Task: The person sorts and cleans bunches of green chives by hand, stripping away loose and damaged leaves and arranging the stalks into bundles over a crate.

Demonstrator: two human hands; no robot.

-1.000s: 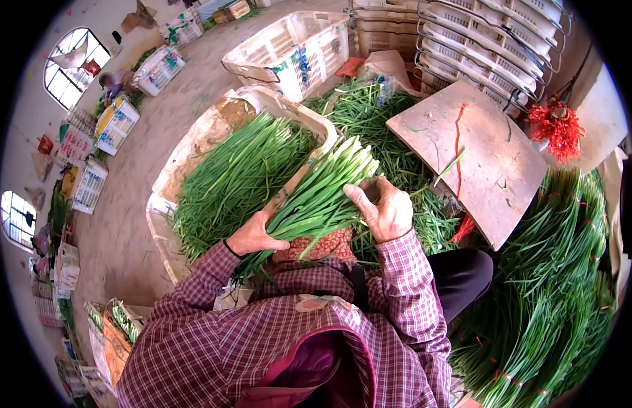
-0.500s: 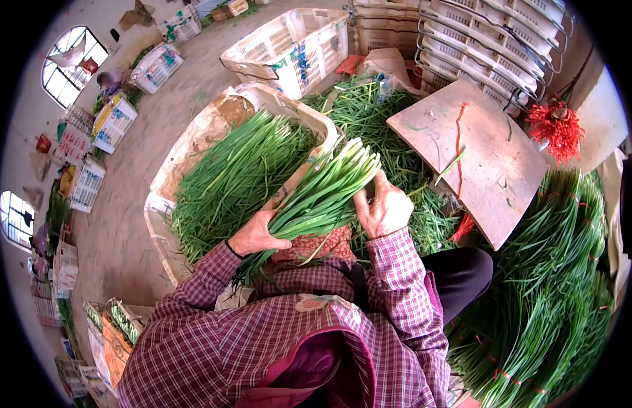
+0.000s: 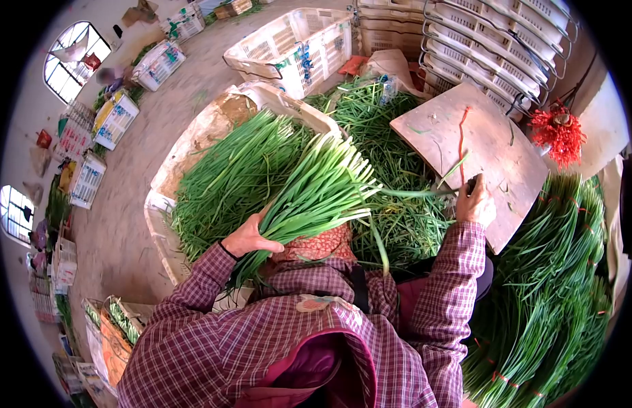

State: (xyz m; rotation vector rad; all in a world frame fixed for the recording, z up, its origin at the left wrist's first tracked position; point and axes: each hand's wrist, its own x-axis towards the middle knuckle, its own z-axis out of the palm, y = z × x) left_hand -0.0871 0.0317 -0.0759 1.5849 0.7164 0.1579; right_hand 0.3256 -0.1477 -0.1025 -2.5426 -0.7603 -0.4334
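Head cam view: left hand (image 3: 251,236) has a fat bunch of garlic chives (image 3: 319,187) gripped low down, mid-frame, thumb lying across the leaves and pale ends fanned toward upper right. The bunch overlaps the near edge of a lined crate (image 3: 187,139) that's got a big pile of chives (image 3: 238,160) in it. Right hand (image 3: 476,200) is well apart from the bunch, over the lower left part of a flat board (image 3: 496,153), fingers curled. One loose stalk (image 3: 418,193) stretches from the bunch's pale ends to about the fingertips, but can't tell if they're actually pinching it. Another stalk (image 3: 380,245) angles down below the bunch.

Board's also got a red tie (image 3: 461,139) on it, and there's a messy heap of greens (image 3: 404,228) between bunch and board. Red-tied bundles (image 3: 540,285) fill lower right, stacked crates (image 3: 493,58) upper right, with a red cluster of ties (image 3: 559,136) hanging just below.
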